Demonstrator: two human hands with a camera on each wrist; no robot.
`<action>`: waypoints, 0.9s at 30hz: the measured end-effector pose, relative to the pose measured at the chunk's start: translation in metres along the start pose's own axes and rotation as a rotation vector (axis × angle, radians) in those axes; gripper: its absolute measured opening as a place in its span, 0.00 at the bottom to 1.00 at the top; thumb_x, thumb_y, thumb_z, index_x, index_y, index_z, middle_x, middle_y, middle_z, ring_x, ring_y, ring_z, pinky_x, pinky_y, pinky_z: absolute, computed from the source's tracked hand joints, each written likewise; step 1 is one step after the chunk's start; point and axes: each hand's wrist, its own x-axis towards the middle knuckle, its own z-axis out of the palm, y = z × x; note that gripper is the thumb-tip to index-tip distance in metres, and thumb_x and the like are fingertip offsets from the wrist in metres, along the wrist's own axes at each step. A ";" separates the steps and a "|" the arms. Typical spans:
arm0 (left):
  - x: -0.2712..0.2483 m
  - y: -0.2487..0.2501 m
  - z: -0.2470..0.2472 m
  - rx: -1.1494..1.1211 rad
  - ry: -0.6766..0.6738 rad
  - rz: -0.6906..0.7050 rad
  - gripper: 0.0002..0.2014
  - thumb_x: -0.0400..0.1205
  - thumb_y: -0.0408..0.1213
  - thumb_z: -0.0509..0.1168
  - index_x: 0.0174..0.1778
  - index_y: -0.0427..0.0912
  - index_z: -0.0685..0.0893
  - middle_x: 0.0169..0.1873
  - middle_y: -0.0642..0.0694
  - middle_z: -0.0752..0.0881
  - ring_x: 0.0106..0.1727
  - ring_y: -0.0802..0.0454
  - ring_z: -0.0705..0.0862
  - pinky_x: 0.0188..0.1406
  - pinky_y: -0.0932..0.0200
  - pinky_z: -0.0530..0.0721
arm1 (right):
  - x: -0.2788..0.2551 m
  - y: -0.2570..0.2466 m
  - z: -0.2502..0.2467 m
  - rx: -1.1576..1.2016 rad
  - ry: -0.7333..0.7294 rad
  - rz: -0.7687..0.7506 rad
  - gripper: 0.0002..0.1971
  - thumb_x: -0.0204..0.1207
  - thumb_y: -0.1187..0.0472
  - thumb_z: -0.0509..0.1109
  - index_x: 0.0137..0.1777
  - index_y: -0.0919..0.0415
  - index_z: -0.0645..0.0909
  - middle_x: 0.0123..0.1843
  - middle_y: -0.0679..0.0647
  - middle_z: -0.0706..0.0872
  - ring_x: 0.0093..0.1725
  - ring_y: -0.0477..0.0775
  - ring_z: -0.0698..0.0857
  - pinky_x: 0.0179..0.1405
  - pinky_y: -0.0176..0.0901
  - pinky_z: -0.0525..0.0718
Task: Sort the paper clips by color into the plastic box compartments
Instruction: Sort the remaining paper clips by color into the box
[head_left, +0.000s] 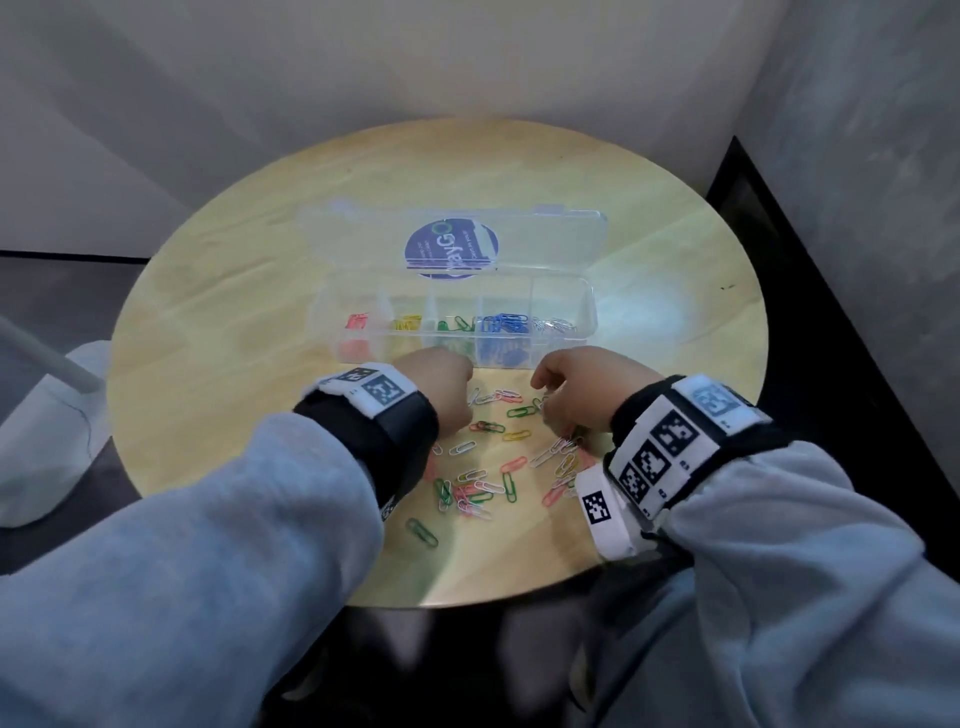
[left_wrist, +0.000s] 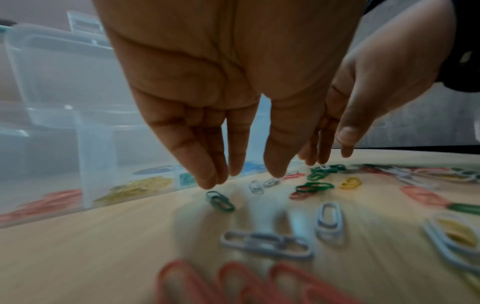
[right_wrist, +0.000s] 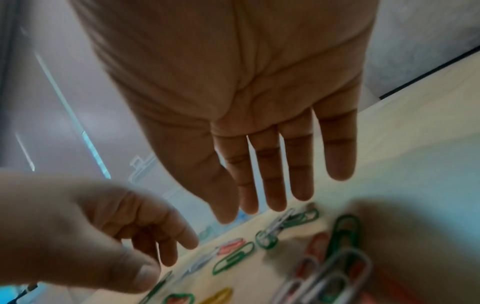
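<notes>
A round, pale wooden table (head_left: 218, 291) stands in a corner of grey walls (head_left: 857, 156), with dark flooring (head_left: 831, 322) showing past its right edge and a white object (head_left: 41, 436) on the floor to the left. Two hands in grey sleeves (head_left: 208, 545) and marker-covered wristbands (head_left: 670, 441) hover low over a scatter of loose paper clips (head_left: 488, 467) in red, green, yellow and white. The left hand (head_left: 441, 384) holds nothing, its fingers (left_wrist: 207, 164) straight and pointing down just above a green clip (left_wrist: 220, 201). The right hand (head_left: 582, 384) is likewise empty, fingers extended and slightly spread over the clips. Just beyond both hands sits the clear plastic box (head_left: 587, 312), lid (head_left: 519, 228) open, its compartments holding red, yellow, green, blue and white clips.
</notes>
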 end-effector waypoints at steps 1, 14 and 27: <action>0.003 0.003 0.000 0.008 0.001 -0.007 0.16 0.80 0.38 0.63 0.64 0.41 0.81 0.57 0.43 0.84 0.54 0.46 0.82 0.46 0.56 0.79 | 0.001 -0.002 0.001 -0.030 -0.017 0.003 0.18 0.73 0.66 0.66 0.63 0.55 0.78 0.62 0.51 0.81 0.51 0.53 0.81 0.48 0.41 0.80; 0.025 0.013 0.007 -0.098 -0.023 -0.056 0.12 0.79 0.38 0.66 0.56 0.39 0.85 0.51 0.43 0.86 0.49 0.46 0.82 0.41 0.58 0.74 | 0.010 -0.004 0.006 -0.250 -0.069 0.046 0.13 0.76 0.66 0.64 0.57 0.66 0.83 0.57 0.60 0.87 0.54 0.59 0.86 0.49 0.45 0.83; 0.017 -0.004 0.008 -0.191 -0.027 -0.174 0.23 0.71 0.50 0.75 0.54 0.38 0.83 0.51 0.43 0.87 0.54 0.44 0.84 0.42 0.55 0.75 | 0.005 0.001 -0.001 0.124 -0.077 -0.044 0.07 0.75 0.67 0.65 0.46 0.57 0.82 0.31 0.50 0.81 0.30 0.48 0.79 0.36 0.37 0.79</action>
